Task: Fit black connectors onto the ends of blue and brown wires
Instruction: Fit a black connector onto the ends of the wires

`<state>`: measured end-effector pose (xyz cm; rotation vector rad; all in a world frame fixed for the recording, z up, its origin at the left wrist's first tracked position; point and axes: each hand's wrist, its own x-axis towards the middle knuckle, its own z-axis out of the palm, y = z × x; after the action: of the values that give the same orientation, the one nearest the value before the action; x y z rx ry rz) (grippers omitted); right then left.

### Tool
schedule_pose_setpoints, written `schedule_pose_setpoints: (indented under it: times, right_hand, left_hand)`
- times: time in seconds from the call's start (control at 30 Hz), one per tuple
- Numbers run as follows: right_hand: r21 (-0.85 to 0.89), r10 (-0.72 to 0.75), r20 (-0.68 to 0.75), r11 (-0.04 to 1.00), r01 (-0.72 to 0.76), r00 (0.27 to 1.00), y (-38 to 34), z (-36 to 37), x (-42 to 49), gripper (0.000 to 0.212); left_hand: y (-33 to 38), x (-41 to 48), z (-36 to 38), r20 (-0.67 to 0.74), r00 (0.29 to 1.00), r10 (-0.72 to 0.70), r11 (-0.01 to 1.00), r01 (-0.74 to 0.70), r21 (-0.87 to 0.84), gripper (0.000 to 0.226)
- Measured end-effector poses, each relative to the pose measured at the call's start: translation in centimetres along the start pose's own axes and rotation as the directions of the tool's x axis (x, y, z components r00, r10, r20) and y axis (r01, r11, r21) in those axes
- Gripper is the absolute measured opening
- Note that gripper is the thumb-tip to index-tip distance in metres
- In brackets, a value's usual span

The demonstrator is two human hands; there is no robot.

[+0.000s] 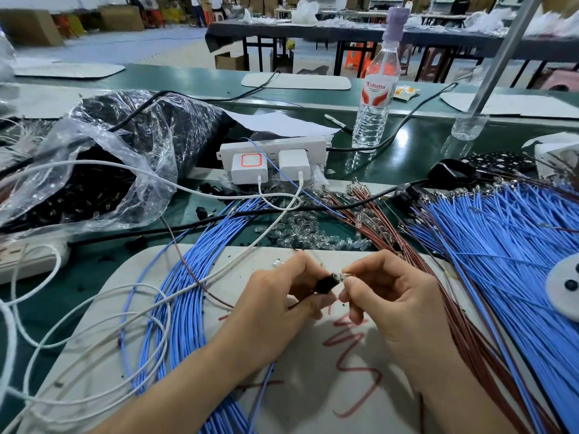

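A: Where to look for the black connector (326,284)?
B: Pinched in the left hand (282,308), just above the grey board (313,396), mouth seemingly turned to the right.
A: And the right hand (398,302)?
B: Clamped on a shiny wire end (344,277), just right of the connector, almost touching it. Long axis roughly level, left to right, in line with that mouth. Wire colour hidden inside the grip.
A: So probably a short push leftward, against a firm left-hand hold?
B: Likely. No nearer hand to speak of: both meeting at the middle.
A: Anything to read?
B: "Wahaha" on the water bottle (374,98), well behind. On the board, red scrawl (351,355), not legible.
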<state>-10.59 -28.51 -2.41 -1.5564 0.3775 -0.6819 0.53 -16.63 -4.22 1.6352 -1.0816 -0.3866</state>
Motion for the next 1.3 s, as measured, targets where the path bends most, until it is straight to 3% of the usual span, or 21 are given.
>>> schedule_pose_setpoints:
  times: [0.23,0.43,0.67,0.93,1.1,1.3]
  right_hand:
    - [-0.19,-0.008,0.043,0.982,0.016,0.999,0.31,-0.58,0.17,0.021]
    - [-0.263,0.007,0.038,0.965,0.004,0.999,0.48,-0.78,0.25,0.016]
    - [-0.012,0.093,0.068,0.996,-0.093,0.993,0.23,-0.53,0.27,0.015]
    - [0.034,0.18,0.067,0.983,-0.183,0.981,0.5,-0.77,0.42,0.017]
    - [-0.105,0.104,0.062,0.99,-0.097,0.993,0.77,-0.72,0.49,0.018]
    - [0.049,0.167,0.089,0.984,-0.172,0.982,0.4,-0.92,0.6,0.012]
  left_hand:
    - [-0.09,-0.02,-0.08,0.006,0.996,-0.092,0.996,0.092,0.001,0.021]
    - [0.33,-0.05,-0.19,0.003,0.998,-0.068,0.994,0.068,0.085,0.026]
    - [0.88,-0.02,-0.47,-0.023,0.999,-0.046,0.992,0.048,0.118,0.027]
    - [0.32,-0.07,-0.34,-0.028,1.0,-0.006,0.984,0.01,0.177,0.029]
    - [0.01,-0.06,-0.26,-0.009,1.0,0.022,0.986,-0.021,0.168,0.023]
    - [0.25,-0.03,-0.37,-0.008,1.0,0.019,0.992,-0.018,0.121,0.024]
